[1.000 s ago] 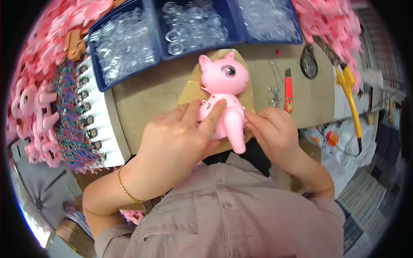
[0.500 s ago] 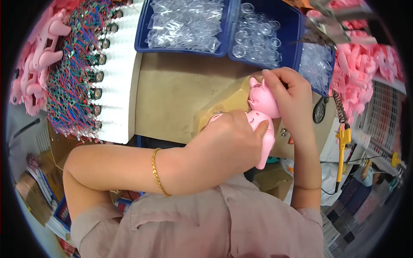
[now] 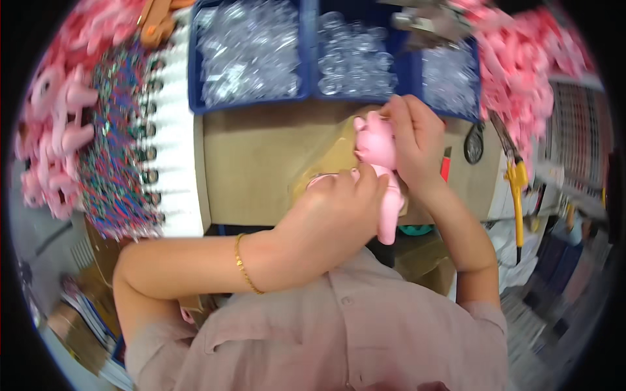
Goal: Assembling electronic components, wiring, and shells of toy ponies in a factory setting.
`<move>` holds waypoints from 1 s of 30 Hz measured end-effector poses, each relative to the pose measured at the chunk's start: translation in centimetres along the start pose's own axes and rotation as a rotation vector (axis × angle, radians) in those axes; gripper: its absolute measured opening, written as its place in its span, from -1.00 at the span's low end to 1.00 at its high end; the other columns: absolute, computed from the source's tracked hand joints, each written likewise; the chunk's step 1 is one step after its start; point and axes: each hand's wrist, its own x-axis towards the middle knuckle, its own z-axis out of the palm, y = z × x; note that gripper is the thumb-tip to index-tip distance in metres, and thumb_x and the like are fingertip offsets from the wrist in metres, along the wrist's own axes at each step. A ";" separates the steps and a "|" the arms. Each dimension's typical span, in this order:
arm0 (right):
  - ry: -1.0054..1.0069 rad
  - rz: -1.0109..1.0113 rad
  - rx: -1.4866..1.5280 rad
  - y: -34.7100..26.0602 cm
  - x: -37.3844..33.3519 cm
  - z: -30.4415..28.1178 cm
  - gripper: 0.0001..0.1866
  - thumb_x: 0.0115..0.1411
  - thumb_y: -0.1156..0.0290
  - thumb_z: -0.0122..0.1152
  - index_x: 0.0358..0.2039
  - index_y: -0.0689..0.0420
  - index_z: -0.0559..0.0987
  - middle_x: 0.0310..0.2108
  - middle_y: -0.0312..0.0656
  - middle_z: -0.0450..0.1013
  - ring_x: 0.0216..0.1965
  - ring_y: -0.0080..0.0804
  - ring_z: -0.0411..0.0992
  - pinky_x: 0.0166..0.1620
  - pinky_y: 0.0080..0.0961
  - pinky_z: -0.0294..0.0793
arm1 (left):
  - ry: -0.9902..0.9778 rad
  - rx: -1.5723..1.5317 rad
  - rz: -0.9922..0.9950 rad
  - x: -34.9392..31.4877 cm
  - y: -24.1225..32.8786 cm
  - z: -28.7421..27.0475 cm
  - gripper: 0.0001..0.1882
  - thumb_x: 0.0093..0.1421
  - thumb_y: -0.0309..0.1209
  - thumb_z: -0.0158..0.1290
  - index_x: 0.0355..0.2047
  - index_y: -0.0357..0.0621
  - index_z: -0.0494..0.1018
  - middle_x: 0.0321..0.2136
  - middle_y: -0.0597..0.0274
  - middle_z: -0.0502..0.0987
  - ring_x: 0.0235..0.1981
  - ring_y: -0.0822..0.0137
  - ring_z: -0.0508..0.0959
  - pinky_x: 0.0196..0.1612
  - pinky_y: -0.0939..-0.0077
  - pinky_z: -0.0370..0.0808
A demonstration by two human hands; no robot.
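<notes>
A pink plastic animal toy (image 3: 376, 140), with a rounded head, small ears and a long limb, lies tilted over a yellowish translucent block (image 3: 321, 160) on the table. My left hand (image 3: 339, 208) is closed around the toy's body, hiding much of it. At the far side, my right hand (image 3: 417, 140) has its fingers bent against the back of the head, near the ears. Whether those right fingertips pinch a small part as well is hidden.
Blue bins (image 3: 304, 65) of clear plastic parts line the back. At left, wired components (image 3: 124, 150) rest along a white foam tray (image 3: 182, 169). Pink toy parts (image 3: 521, 72) pile up on both sides. A yellow-handled tool (image 3: 517, 189) hangs at right, near a black oval object (image 3: 474, 143).
The whole view has shifted, with the bins now further left and lower. Both hands stay on the toy; my right fingers look straighter along its head. More of a red item shows beside my right wrist.
</notes>
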 end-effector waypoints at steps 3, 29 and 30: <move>0.115 0.229 0.393 0.3 1.0 -1.4 -0.68 0.30 0.33 -0.06 -0.56 0.22 0.44 -0.67 -0.35 0.23 -0.62 -0.65 0.15 -0.55 -0.62 0.10 | 0.064 -0.130 0.039 0.9 -0.8 -0.5 -0.62 -0.04 -0.27 0.11 -0.22 -0.22 0.47 -0.16 0.12 0.41 -0.43 0.41 0.42 -0.50 0.57 0.44; -0.257 -0.185 0.324 0.3 3.0 1.6 -0.61 0.16 0.11 0.06 -0.55 0.17 0.57 -0.65 -0.25 0.48 -0.57 -0.44 0.42 -0.44 -0.37 0.39 | -0.248 -0.548 0.350 4.4 -3.1 0.8 -0.40 -0.03 -0.21 -0.02 -0.02 -0.37 0.39 -0.02 -0.10 0.44 0.02 -0.05 0.43 0.10 0.18 0.34; -0.263 -0.201 0.323 0.8 3.1 1.6 -0.61 0.16 0.11 0.06 -0.55 0.17 0.57 -0.65 -0.25 0.48 -0.57 -0.44 0.42 -0.44 -0.37 0.39 | -0.238 -0.536 0.342 4.6 -3.0 0.7 -0.40 -0.03 -0.21 -0.02 -0.02 -0.37 0.39 -0.02 -0.10 0.44 0.02 -0.05 0.43 0.10 0.18 0.34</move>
